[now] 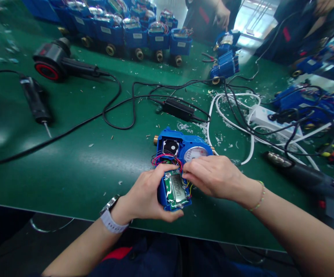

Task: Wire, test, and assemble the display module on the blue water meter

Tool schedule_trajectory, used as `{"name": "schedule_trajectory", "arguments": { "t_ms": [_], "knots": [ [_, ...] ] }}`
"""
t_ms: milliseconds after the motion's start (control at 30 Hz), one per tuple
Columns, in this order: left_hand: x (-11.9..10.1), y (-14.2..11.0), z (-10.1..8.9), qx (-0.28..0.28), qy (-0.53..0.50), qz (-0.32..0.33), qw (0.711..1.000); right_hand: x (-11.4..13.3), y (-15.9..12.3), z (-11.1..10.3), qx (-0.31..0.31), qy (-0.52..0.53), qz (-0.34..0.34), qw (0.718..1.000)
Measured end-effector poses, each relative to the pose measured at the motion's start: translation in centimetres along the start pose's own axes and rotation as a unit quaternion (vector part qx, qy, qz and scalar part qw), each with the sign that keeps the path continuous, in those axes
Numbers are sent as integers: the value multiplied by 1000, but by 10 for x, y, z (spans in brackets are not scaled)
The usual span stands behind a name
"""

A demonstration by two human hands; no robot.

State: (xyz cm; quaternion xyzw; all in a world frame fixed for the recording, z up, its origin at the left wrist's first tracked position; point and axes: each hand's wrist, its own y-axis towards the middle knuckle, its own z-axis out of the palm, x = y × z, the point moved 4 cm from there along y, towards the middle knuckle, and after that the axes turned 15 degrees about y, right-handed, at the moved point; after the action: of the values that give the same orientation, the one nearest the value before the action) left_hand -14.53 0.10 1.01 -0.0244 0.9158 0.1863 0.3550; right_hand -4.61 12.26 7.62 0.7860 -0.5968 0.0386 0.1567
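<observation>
Blue meter (187, 138), part-assembled: circuit board (169, 194) was seated, wires (167, 155) were loose, housing was uncovered.
Sat on green bench (68, 173), near edge; left hand (145, 196) gripped it widely; right hand (217, 177) pinched narrowly beside the board, contents indiscernible.

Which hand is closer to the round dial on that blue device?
Right. The right hand is at the near edge of the round dial; the left hand is farther off, around the part with the screen.
</observation>
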Motion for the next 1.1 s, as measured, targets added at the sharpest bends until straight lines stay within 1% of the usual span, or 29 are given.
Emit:
{"name": "schedule_trajectory", "arguments": {
  "t_ms": [67, 133, 267, 367, 467, 600, 667, 733, 833, 967, 1033, 1100],
  "knots": [
    [0, 0, 0, -3, 1, 2, 1000, 4, -2, -1, 7, 10, -10, 1000],
    [-1, 0, -1, -10, -3, 3, 1000, 6, -6, 0, 24, -4, -18, 1000],
    [-1, -1, -1, -8, -4, -5, 1000, 7, -14, 4, 75, -30, 2, 997],
    [-1, -2, 0, -6, 0, -5, 1000, 8, -19, 5, 91, -42, 14, 995],
    [-2, -3, 3, -8, 14, 1, 1000, 12, -20, 5, 77, -35, 4, 996],
    [-3, -3, 6, -12, 40, 17, 999, 17, -18, 7, 22, -11, -8, 1000],
    [-3, -3, 7, -8, 48, 19, 999, 17, -17, 9, 1, 1, -5, 1000],
    [-3, -3, 8, -2, 49, 18, 999, 17, -15, 11, -6, 20, 6, 1000],
    [-3, -3, 9, 5, 49, 14, 999, 14, -11, 12, 27, 49, 50, 997],
    [-2, -4, 10, 16, 55, 12, 998, 9, -4, 12, 118, 51, 113, 985],
    [-1, -4, 11, 20, 54, 11, 998, 7, -2, 12, 151, 50, 120, 980],
    [-1, -4, 11, 21, 53, 7, 998, 6, -2, 14, 161, 49, 113, 979]
  ]
}}
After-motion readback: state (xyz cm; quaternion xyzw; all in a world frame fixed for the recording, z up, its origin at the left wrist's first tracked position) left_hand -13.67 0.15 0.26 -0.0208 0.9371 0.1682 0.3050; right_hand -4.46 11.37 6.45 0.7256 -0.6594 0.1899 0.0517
